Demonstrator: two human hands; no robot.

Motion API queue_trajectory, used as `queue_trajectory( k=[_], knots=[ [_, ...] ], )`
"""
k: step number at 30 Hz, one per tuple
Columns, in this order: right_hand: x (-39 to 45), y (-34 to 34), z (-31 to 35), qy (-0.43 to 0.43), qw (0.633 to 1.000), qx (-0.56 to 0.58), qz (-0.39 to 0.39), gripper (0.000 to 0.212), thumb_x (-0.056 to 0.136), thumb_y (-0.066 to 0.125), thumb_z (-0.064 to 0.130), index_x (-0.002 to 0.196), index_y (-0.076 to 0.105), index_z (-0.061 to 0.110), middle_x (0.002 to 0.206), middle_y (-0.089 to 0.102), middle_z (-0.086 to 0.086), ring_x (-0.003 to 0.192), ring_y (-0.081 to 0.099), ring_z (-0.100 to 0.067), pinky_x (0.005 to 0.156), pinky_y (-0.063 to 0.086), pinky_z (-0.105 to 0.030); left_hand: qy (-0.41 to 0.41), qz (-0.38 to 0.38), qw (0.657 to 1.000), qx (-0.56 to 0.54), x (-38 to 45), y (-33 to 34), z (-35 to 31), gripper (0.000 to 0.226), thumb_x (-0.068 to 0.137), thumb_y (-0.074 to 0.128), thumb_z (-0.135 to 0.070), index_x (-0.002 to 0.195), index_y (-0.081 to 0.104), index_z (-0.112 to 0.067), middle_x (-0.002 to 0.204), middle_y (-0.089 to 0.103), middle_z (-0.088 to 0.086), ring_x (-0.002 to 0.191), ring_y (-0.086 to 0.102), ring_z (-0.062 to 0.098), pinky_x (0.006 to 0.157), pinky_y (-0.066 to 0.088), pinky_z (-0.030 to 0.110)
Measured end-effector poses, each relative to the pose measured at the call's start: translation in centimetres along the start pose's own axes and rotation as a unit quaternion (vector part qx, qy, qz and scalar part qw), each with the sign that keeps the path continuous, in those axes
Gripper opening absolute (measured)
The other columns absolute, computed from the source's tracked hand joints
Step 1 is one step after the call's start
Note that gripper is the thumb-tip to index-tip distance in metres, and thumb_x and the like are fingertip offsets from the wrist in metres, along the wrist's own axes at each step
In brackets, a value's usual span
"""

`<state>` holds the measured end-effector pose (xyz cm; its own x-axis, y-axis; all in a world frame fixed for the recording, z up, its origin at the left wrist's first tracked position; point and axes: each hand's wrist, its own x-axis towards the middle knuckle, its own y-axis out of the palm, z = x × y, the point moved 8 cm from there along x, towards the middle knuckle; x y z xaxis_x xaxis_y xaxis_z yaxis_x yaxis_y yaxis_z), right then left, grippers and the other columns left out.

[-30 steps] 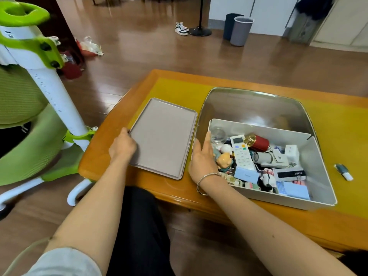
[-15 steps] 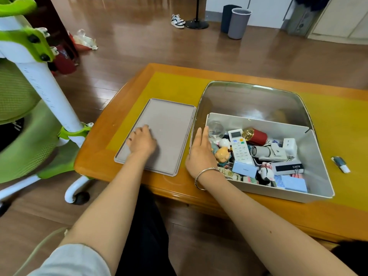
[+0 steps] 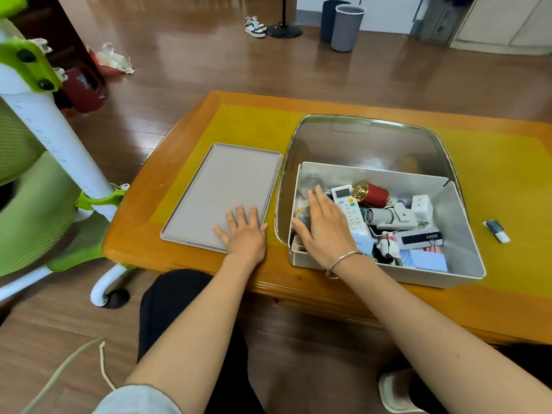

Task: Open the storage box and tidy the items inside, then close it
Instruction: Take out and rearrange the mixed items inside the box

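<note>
A green and white chair (image 3: 44,162) stood just off my left, close to the wooden table (image 3: 191,258) with its yellow mat (image 3: 501,180). A small blue and white tube (image 3: 497,231) lay alone on the mat, out to the right. Across the wooden floor (image 3: 209,70), a grey bin (image 3: 346,28) sat beside a darker bin (image 3: 328,19), near a black stand base (image 3: 283,30) and a pair of sneakers (image 3: 254,26). A red bag (image 3: 82,91) slumped behind the chair.
</note>
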<state>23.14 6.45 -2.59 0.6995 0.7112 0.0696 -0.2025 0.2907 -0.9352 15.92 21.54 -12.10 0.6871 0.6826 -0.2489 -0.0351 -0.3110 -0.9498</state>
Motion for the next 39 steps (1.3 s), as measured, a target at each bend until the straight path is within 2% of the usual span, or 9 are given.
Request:
queue_trajectory(
  k=[17, 20, 23, 26, 30, 32, 34, 36, 39],
  knots=[
    [-2.7, -3.2, -8.1, 0.102, 0.991, -0.089, -0.013, 0.059, 0.097, 0.034, 0.046, 0.147, 0.021, 0.018, 0.158, 0.01, -0.006, 0.145, 0.006, -0.024, 0.117, 0.0, -0.046, -0.014, 0.004, 1.0, 0.003, -1.2, -1.0, 3.7, 0.056, 0.101, 0.017, -0.049, 0.152, 0.003, -0.029, 0.161, -0.006, 0.004, 0.146, -0.01, 0.029, 0.11, 0.0, 0.066],
    [-3.0, -4.2, -9.0, 0.103, 0.99, -0.09, -0.022, 0.056, 0.096, 0.041, 0.039, 0.146, 0.025, 0.019, 0.157, 0.013, -0.007, 0.145, 0.006, -0.024, 0.117, -0.002, -0.045, -0.032, 0.005, 0.999, -0.008, -1.2, -2.4, 2.7, 0.054, 0.101, 0.025, -0.047, 0.148, 0.019, -0.021, 0.157, 0.012, 0.012, 0.144, 0.007, 0.035, 0.111, 0.01, 0.064],
    [-3.6, -6.1, -10.9, 0.113, 0.987, -0.107, -0.05, 0.051, 0.094, 0.047, 0.024, 0.142, 0.033, 0.016, 0.156, 0.016, -0.008, 0.145, 0.009, -0.025, 0.117, -0.001, -0.046, 0.009, -0.088, 0.989, -0.121, -1.7, -5.7, -0.7, 0.056, 0.101, 0.029, -0.044, 0.146, 0.026, -0.012, 0.149, 0.033, 0.016, 0.135, 0.031, 0.037, 0.108, 0.024, 0.056],
    [-4.2, -8.2, -13.7, 0.143, 0.979, -0.134, -0.064, 0.051, 0.09, 0.049, 0.012, 0.14, 0.036, 0.015, 0.155, 0.018, -0.011, 0.144, 0.011, -0.028, 0.118, 0.001, -0.048, 0.078, -0.089, 0.968, -0.221, -2.2, -7.2, -5.4, 0.059, 0.101, 0.032, -0.043, 0.149, 0.02, -0.011, 0.148, 0.038, 0.016, 0.133, 0.039, 0.034, 0.104, 0.035, 0.046],
    [-5.6, -10.1, -17.7, 0.207, 0.964, -0.152, -0.064, 0.058, 0.086, 0.054, 0.007, 0.14, 0.035, 0.01, 0.154, 0.021, -0.014, 0.142, 0.015, -0.032, 0.116, 0.01, -0.048, 0.089, -0.035, 0.983, -0.157, -2.4, -6.6, -9.5, 0.066, 0.099, 0.043, -0.021, 0.152, 0.003, -0.014, 0.125, 0.058, 0.017, 0.104, 0.059, 0.031, 0.076, 0.047, 0.039],
    [-6.5, -10.4, -19.6, 0.252, 0.957, -0.128, -0.056, 0.06, 0.083, 0.055, 0.003, 0.139, 0.034, 0.007, 0.15, 0.025, -0.018, 0.137, 0.024, -0.037, 0.11, 0.025, -0.049, 0.081, -0.031, 0.99, -0.108, -2.6, -6.2, -10.2, 0.076, 0.095, 0.048, -0.011, 0.152, -0.002, -0.015, 0.106, 0.062, 0.014, 0.082, 0.058, 0.025, 0.059, 0.044, 0.034],
    [-7.2, -10.0, -20.8, 0.29, 0.952, -0.085, -0.042, 0.062, 0.083, 0.054, 0.0, 0.14, 0.03, 0.005, 0.14, 0.037, -0.022, 0.121, 0.042, -0.042, 0.089, 0.042, -0.048, 0.071, -0.044, 0.993, -0.084, -2.8, -6.1, -10.2, 0.079, 0.094, 0.049, -0.01, 0.153, -0.003, -0.015, 0.098, 0.061, 0.012, 0.073, 0.054, 0.021, 0.051, 0.038, 0.031],
    [-7.6, -9.8, -21.4, 0.297, 0.952, -0.07, -0.04, 0.067, 0.083, 0.052, -0.002, 0.144, 0.024, 0.008, 0.126, 0.049, -0.023, 0.105, 0.054, -0.041, 0.07, 0.042, -0.041, 0.071, -0.061, 0.993, -0.073, -3.0, -6.2, -10.1, 0.077, 0.093, 0.05, -0.009, 0.152, 0.001, -0.015, 0.1, 0.062, 0.013, 0.073, 0.051, 0.022, 0.053, 0.038, 0.032],
    [-7.9, -10.1, -21.5, 0.282, 0.955, -0.068, -0.067, 0.07, 0.083, 0.053, -0.003, 0.146, 0.023, 0.007, 0.119, 0.055, -0.025, 0.101, 0.057, -0.041, 0.07, 0.044, -0.04, 0.084, -0.076, 0.991, -0.072, -3.4, -6.3, -9.7, 0.075, 0.092, 0.051, -0.008, 0.151, 0.007, -0.016, 0.101, 0.063, 0.014, 0.074, 0.051, 0.024, 0.057, 0.04, 0.035]
  ],
)
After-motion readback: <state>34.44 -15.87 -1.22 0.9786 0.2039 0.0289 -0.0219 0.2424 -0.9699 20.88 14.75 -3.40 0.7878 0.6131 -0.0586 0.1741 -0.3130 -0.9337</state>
